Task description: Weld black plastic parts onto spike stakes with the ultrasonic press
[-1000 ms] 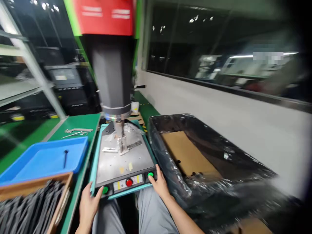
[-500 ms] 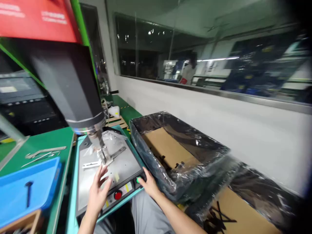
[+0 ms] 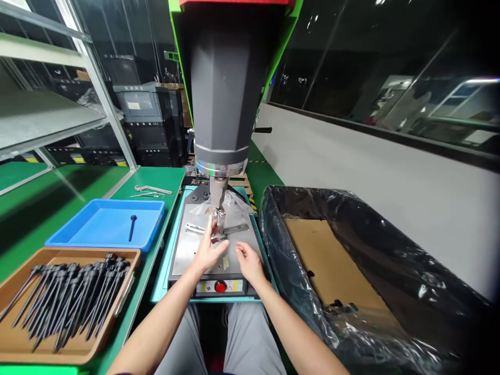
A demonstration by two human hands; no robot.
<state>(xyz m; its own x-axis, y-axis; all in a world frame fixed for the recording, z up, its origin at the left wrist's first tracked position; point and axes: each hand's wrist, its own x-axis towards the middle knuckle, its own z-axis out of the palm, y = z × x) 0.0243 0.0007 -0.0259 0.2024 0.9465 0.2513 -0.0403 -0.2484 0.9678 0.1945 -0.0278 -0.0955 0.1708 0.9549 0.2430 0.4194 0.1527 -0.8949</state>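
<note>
Head view, looking down past a dark press head (image 3: 221, 94) to the silver horn (image 3: 217, 190) at its foot. Left forearm slanting up and inward; left hand (image 3: 207, 252) just below the horn and slightly to its left, index finger pointing up toward the horn's tip, thumb stretched to the right. Wide gap between thumb and fingers; cannot tell of any contact at the fingertips. Right hand (image 3: 250, 263) below and to the right of the horn, over the metal plate (image 3: 183, 260), apart from the left, fingers bent, thumb close to the index finger; cannot tell of anything pinched there.

Right under the horn, a small metal fixture (image 3: 222, 221): shiny, upright, partly hidden by the left hand. Slotted bars (image 3: 237, 228) to either side of the horn, flat and silvery; crumpled clear film (image 3: 236, 202) around its lower end. Straight below the horn, a red button (image 3: 220, 287). Left of the horn, a blue tray (image 3: 97, 241) with one black rod (image 3: 132, 229); farther left and lower, a brown tray (image 3: 130, 255) heaped with headed black rods (image 3: 74, 297). Right of the horn, a plastic-lined box (image 3: 281, 245).
</note>
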